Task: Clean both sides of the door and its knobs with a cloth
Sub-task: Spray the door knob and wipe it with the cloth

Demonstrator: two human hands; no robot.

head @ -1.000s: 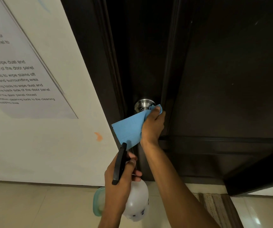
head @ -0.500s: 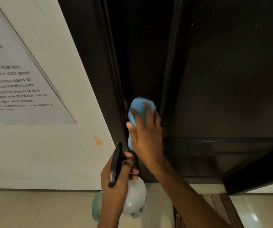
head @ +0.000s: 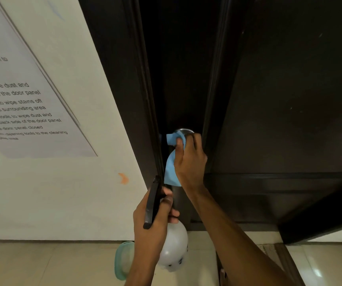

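Item: dark brown panelled wooden door (head: 289, 100), standing ajar, its leaf swung toward us at the right of the head view, its latch edge near the dark frame at centre. Item: round brushed-metal door knob (head: 183, 131), low on the door near the latch edge; only its upper rim showed, the rest being covered. Item: soft blue cleaning cloth (head: 171, 168), bunched over the knob with a loose tail hanging below it. We recorded the right hand (head: 190, 162) pressed on the cloth at the knob, its fingers (head: 179, 142) curled round the fabric and the knob beneath it, gripping both. We recorded the left hand (head: 151, 228) lower and nearer us, its fingers wrapped round the neck of a white plastic spray bottle with a black trigger head (head: 173, 246); the bottle hung clear of the door, touching nothing else. Also present: a cream painted wall (head: 62, 203) with a printed instruction sheet (head: 21, 100) and a small orange mark, and a pale tiled floor (head: 42, 265) below. Progress, as we judged it: the wiping of one knob was in hand. Whether the door faces had been wiped we could not tell, for the dark panels showed neither streaks nor damp. We judged that the second knob, hidden on the far face, and at least part of the two faces were probably left to do.
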